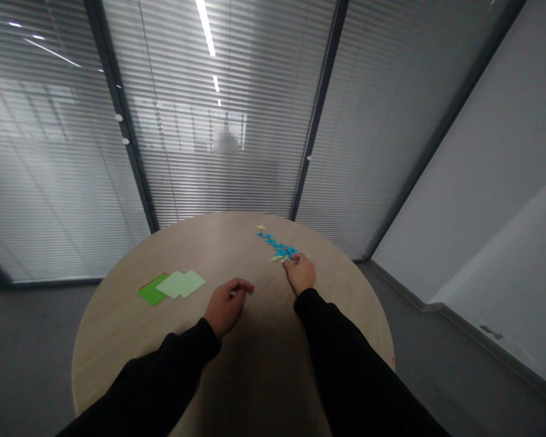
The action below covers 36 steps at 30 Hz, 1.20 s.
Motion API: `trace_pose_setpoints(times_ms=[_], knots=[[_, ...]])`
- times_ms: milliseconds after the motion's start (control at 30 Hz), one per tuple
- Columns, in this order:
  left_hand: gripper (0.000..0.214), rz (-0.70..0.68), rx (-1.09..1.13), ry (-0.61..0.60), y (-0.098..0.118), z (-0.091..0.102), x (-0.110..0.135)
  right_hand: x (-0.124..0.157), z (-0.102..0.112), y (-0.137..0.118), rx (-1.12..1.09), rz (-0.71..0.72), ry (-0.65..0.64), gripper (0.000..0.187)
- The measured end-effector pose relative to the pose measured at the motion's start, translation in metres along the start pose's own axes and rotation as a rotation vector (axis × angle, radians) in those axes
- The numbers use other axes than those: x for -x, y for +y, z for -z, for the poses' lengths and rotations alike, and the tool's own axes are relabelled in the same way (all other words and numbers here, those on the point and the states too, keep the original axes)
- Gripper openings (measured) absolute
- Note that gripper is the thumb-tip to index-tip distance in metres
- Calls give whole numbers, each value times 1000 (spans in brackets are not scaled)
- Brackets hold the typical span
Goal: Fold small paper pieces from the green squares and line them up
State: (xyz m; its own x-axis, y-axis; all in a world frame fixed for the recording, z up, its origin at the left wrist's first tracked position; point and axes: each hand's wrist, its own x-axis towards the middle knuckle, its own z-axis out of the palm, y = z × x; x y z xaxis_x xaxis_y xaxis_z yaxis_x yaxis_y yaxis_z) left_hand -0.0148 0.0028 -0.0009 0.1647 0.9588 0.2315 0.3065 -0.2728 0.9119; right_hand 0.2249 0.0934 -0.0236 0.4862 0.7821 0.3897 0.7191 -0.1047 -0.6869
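Observation:
My right hand (301,273) is at the near end of a row of small folded paper pieces, with thumb and fingers pinched on a pale green folded paper piece (283,259). Just beyond the fingertips, several pointed blue folded paper pieces (279,247) run in a slanting line toward the far edge. A yellow folded paper piece (261,227) lies at the far end of that line. My left hand (226,303) hovers or rests near the middle of the table, loosely curled, fingers a little apart, with nothing visible in it.
Flat paper sheets, pale green (181,285) and bright green (152,291), overlap at the left of the round wooden table (113,321). A thin red edge shows beneath the bright green one. Glass partitions with blinds (227,182) stand behind, and a white wall (482,200) is to the right.

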Motion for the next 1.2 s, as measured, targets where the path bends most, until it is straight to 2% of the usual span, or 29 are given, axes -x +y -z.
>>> trace_pose_setpoints(times_ms=[67,167,200,267,367,433,500,567,667,867,1000,1200], knots=[[26,-23,-67,18,-2,1,0,3,3,0,-15,13,15,26],[26,-183,-290,79,-4,5,-1,13,10,-5,-28,47,35,25],[27,-253,-375,77,-4,7,-2,19,12,-8,-28,87,25,21],[29,-342,-508,46,-5,11,-2,34,16,-17,38,274,-16,17],[32,-379,-630,-4,-7,16,-4,62,19,-32,122,529,-223,21],[32,-382,-718,-25,-10,16,-4,80,19,-39,125,612,-324,23],[36,-346,-797,-65,-16,14,-3,92,20,-42,200,666,-455,40],[42,-296,-856,-113,-22,10,-2,99,21,-42,288,668,-572,58],[49,-264,-947,-161,-29,5,0,99,25,-40,349,633,-669,66],[52,-260,-1015,-166,-35,7,2,99,29,-42,365,639,-680,65],[52,-257,-1005,-188,-35,10,2,100,29,-41,374,649,-661,64],[50,-266,-951,-237,-31,17,2,98,32,-42,363,644,-709,67]])
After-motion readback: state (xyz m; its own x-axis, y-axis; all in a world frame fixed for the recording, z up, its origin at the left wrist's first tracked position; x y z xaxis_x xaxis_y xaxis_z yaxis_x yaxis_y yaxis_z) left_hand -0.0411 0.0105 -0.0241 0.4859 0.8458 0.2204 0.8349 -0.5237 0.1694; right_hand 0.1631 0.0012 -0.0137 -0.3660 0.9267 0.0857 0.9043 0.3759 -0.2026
